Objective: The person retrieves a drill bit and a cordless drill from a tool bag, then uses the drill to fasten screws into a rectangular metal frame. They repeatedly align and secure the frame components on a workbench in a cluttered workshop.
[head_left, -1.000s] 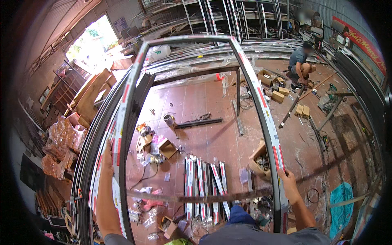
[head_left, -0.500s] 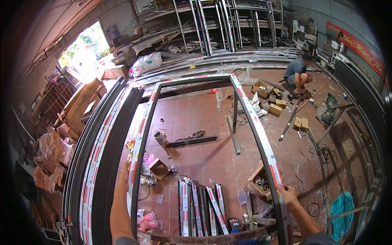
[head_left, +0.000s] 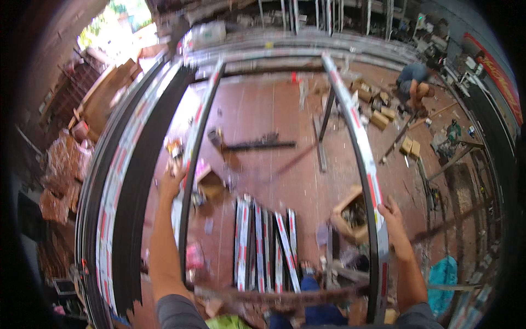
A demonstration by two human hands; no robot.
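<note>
A large rectangular metal frame [head_left: 366, 156], dark at its sides and covered with white and red protective film, stretches out before me. My left hand [head_left: 173, 178] is at the outer side of its left bar, fingers curled against it, somewhat blurred. On the right bar, my right hand [head_left: 391, 217] grips from outside with the thumb near the top face; its other fingers are partly hidden. Inside the frame's outline, several short film-covered bars [head_left: 266, 247] lie side by side on the floor.
Long stacked profiles [head_left: 118, 219] run along my left. A dark bar [head_left: 260, 145] and an open cardboard box [head_left: 350, 216] are on the tiled floor. At the far right a person [head_left: 415, 85] squats among small boxes [head_left: 379, 119]. A teal bag [head_left: 442, 285] lies at the lower right.
My view has tilted downward, so the frame, both hands and the floor things sit higher in the picture. My left hand's fingers now show beside the left bar. The squatting person leans further forward.
</note>
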